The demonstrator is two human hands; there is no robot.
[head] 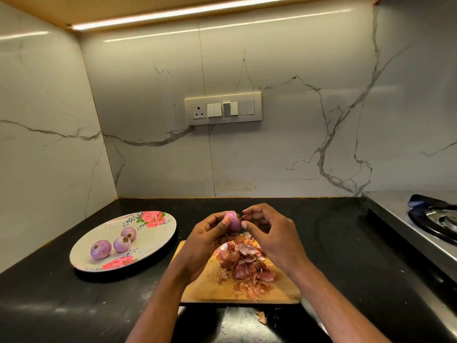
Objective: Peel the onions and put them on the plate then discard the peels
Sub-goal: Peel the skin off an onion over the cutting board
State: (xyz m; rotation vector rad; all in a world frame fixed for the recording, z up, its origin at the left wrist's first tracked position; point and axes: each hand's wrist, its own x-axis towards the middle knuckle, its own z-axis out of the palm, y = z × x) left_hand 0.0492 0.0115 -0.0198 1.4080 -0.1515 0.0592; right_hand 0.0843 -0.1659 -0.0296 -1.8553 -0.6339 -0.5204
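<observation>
Right, centre frame, just above the cutting board: the left hand (207, 241) has its grip curled round a small purple onion (233, 221), thumb laid across the near side, fingers wrapped behind it. The right hand (269, 233) comes in from the right, grip pinched at the onion's end, fingertips (244, 225) touching it where a brown stub shows. Whether a shred of skin sits between those fingertips, I cannot tell.

Below the hands, the wooden cutting board (205, 288) lies on the black counter (346, 243), and on it a heap of onion peels (247, 263), pinkish and papery, spreads over its middle and right. One stray peel (261, 317) lies on the counter just below the board's lower edge.

Over at lower left of the frame, a floral plate (153, 233) with pink rose prints sits on the counter, well apart from the board's peels. Three peeled onions rest on it: one at the left (100, 249), one in the middle (122, 244), one just behind it (128, 233), the last two nearly touching.

On the right edge, a steel gas stove (435, 224) with a black burner ring. On the marble wall above, a switch panel (223, 108) with a socket.
</observation>
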